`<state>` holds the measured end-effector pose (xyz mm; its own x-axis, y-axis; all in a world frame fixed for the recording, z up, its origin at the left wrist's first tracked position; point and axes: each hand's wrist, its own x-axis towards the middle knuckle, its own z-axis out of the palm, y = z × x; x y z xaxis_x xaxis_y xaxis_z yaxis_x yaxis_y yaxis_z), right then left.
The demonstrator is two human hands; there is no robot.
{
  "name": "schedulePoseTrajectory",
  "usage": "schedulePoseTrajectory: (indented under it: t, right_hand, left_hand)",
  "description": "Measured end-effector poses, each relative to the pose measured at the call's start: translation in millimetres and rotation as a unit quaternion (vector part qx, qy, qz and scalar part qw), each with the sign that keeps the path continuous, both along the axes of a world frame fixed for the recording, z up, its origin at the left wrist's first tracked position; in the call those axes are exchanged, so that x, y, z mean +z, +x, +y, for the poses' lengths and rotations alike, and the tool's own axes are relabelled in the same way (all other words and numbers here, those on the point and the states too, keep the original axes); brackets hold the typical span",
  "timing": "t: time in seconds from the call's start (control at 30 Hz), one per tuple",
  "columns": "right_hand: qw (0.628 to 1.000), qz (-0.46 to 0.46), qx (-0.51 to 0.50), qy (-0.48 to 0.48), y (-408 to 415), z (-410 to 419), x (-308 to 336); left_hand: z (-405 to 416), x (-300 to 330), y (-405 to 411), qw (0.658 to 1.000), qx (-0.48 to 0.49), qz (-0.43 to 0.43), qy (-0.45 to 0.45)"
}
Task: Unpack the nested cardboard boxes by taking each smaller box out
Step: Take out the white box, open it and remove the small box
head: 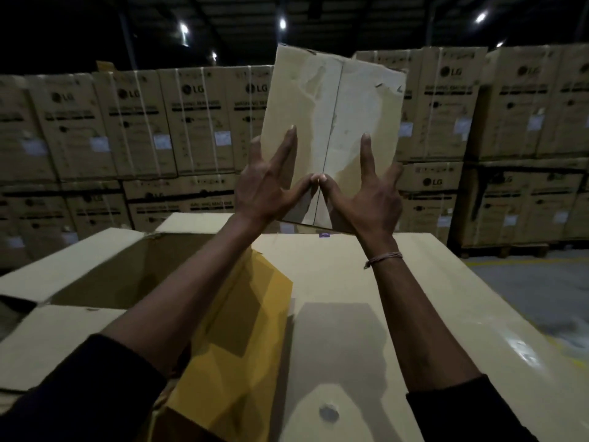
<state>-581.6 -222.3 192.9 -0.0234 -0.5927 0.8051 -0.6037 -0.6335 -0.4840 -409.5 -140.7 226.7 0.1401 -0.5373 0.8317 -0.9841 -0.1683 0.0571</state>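
Note:
I hold a small closed cardboard box [338, 100] up in the air at arm's length, tilted slightly right. Its taped seam runs down the middle of the face towards me. My left hand [264, 193] and my right hand [366, 199] press on its lower half with fingers spread; the thumbs meet at the seam and the outer fingers reach round its side edges. Below me at the left stands a large open cardboard box [63, 269] with its flaps folded out. A yellow-brown flap or inner box [236, 330] sticks up at its right side.
A wide flat cardboard top [366, 314] lies under my right arm. Stacked printed appliance cartons [143, 122] form a wall across the back and at the right. Grey warehouse floor [526, 288] shows at the right.

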Motion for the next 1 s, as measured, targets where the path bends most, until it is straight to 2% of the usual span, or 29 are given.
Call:
schedulePoseTrajectory:
  t: [0.23, 0.53, 0.7, 0.87, 1.0]
  right_hand:
    - [0.999, 0.004, 0.035, 0.001, 116.3, -0.5, 21.3]
    - [0.996, 0.072, 0.045, 0.023, 237.4, 25.5, 22.3]
    - [0.994, 0.095, 0.018, 0.052, 305.0, 54.5, 13.5]
    - [0.983, 0.139, -0.007, 0.122, 373.5, 93.1, 5.7]
    - [0.953, 0.214, 0.004, 0.215, 411.6, 117.8, -4.7]
  left_hand:
    - [4.7, 28.0, 116.7, 1.0, 0.015, -0.012, 0.007]
    - [28.5, 9.9, 243.6, 0.999, 0.014, 0.04, 0.01]
    - [53.2, -0.4, 314.1, 0.998, 0.0, 0.061, 0.032]
    - [84.7, -2.1, 391.1, 0.991, 0.016, 0.084, 0.105]
    - [110.6, -13.7, 434.4, 0.964, 0.01, 0.126, 0.232]
